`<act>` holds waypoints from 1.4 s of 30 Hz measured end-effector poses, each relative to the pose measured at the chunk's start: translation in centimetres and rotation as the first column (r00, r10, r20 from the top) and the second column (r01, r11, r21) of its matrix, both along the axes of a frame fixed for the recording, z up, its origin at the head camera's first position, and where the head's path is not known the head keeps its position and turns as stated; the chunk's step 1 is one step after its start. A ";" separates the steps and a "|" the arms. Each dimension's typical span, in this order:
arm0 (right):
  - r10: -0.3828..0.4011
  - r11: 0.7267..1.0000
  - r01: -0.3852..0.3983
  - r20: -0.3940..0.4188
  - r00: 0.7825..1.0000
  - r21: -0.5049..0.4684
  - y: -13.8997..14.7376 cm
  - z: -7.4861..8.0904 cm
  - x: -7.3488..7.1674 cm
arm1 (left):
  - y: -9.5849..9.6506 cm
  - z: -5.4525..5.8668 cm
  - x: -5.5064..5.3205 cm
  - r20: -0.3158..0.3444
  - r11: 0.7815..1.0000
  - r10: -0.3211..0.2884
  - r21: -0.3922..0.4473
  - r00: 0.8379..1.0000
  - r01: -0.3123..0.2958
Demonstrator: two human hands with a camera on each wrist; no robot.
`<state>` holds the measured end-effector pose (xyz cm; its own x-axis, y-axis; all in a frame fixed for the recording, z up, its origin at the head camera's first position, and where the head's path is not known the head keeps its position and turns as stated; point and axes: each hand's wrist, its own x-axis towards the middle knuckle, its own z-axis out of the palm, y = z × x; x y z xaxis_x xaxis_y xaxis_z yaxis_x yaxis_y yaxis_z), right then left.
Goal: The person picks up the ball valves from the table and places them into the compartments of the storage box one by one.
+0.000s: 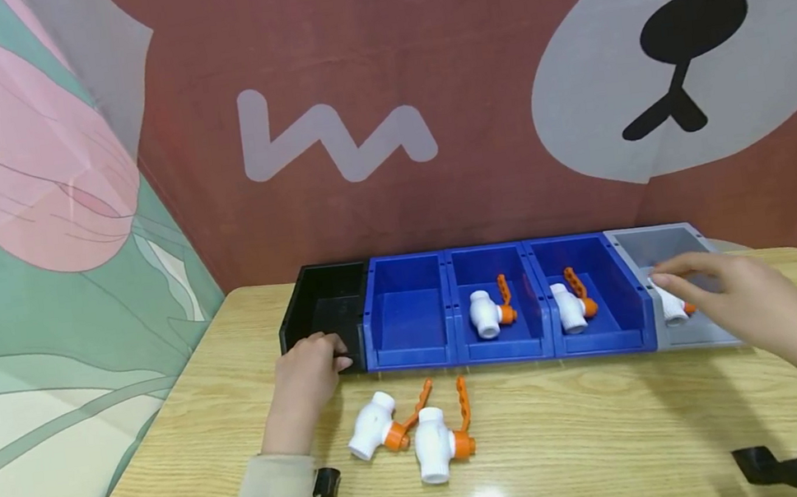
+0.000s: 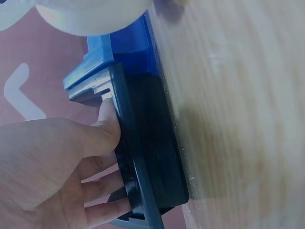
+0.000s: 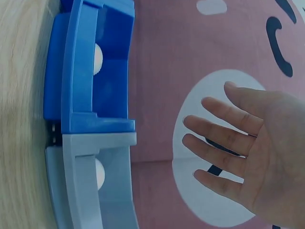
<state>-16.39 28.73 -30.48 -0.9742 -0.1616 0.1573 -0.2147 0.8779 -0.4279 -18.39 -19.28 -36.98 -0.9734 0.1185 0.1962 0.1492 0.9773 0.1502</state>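
My left hand (image 1: pixel 308 373) holds the front edge of the black bin (image 1: pixel 328 278) at the left end of the row. In the left wrist view, the thumb lies along the rim of the black bin (image 2: pixel 151 143) and the fingers reach over it. My right hand (image 1: pixel 736 294) hovers over the grey bin (image 1: pixel 654 238), fingers extended and holding nothing. A white ball valve (image 1: pixel 670 306) with an orange handle lies in that bin, partly hidden by the hand. In the right wrist view, the open right hand (image 3: pixel 248 148) is apart from the grey bin (image 3: pixel 83 186).
Three blue bins stand between the black and grey ones. A ball valve (image 1: pixel 485 314) lies in the middle blue bin and another ball valve (image 1: pixel 572 308) in the right one. Before the row, a tilted ball valve (image 1: pixel 373 426) and an upright-pointing ball valve (image 1: pixel 433 445) lie on the wooden table (image 1: pixel 579 442).
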 end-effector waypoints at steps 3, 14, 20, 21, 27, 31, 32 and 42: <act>-0.019 1.000 0.019 0.002 1.000 -0.007 0.7 -0.4 -0.1 | 0.1 -0.1 -0.1 -0.001 1.000 -0.002 -0.003 1.000 0.002; -0.023 1.000 0.021 0.095 0.995 0.017 2.8 -1.7 -0.8 | 0.1 0.0 0.0 0.003 1.000 -0.002 -0.002 1.000 0.002; 0.014 0.999 -0.019 0.154 0.988 0.031 3.7 -2.8 -1.2 | 0.1 0.0 0.1 0.007 1.000 -0.003 0.004 1.000 0.003; 0.020 0.999 -0.026 0.165 0.986 0.031 3.9 -3.0 -1.3 | 0.1 0.1 0.1 0.008 1.000 -0.003 0.006 1.000 0.003; 0.050 0.998 -0.058 0.204 0.978 0.035 4.7 -3.9 -1.7 | 0.2 0.2 0.0 0.011 0.999 -0.013 0.030 1.000 0.013; 0.068 0.995 -0.081 0.208 0.976 0.054 5.1 -4.6 -2.1 | 0.2 0.2 0.1 0.007 0.999 -0.019 0.050 1.000 0.019; 0.072 0.995 -0.086 0.211 0.975 0.057 5.2 -4.8 -2.2 | 0.1 0.3 0.1 0.005 0.998 -0.020 0.053 1.000 0.019; 0.063 0.986 -0.100 0.254 0.965 0.136 4.7 -5.2 -2.7 | 0.1 0.5 0.1 0.020 0.996 -0.042 0.083 0.999 0.040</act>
<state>-19.10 33.44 -35.68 -0.9622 -0.2450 -0.1189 -0.1914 0.9189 -0.3450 -18.29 -19.20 -36.45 -0.9723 0.1424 0.1855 0.1845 0.9545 0.2343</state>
